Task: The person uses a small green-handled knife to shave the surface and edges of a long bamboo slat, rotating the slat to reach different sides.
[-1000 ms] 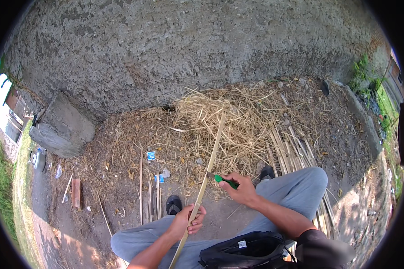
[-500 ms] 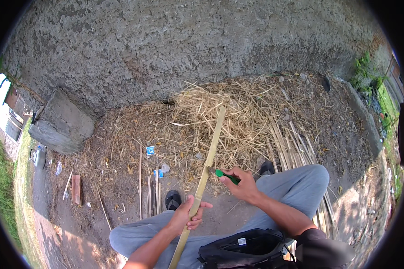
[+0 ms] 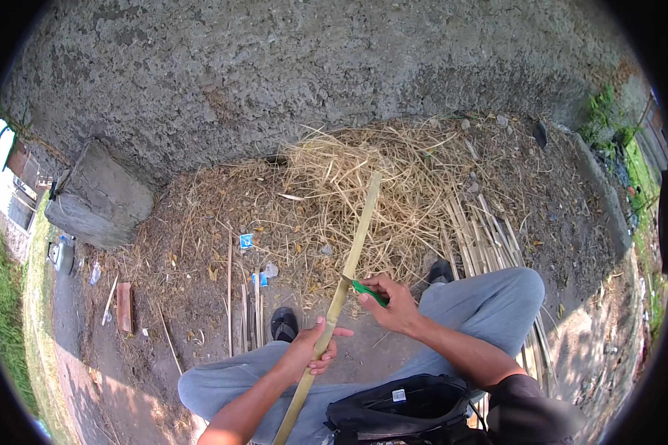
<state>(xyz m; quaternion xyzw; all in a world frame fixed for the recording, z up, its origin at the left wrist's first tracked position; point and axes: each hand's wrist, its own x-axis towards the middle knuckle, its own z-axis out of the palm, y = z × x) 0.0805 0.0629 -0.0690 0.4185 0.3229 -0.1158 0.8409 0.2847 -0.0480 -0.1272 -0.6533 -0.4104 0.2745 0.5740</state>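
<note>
We see the right hand (image 3: 397, 305) pull the green-handled knife (image 3: 369, 292) slightly nearer along the long pale bamboo strip (image 3: 346, 276), the left hand (image 3: 310, 352) clamping it low-centre, shaving on.

Straw heap (image 3: 364, 185) before the wall (image 3: 274, 67), stone block (image 3: 100, 196) left, slat bundle (image 3: 490, 237) right.
</note>
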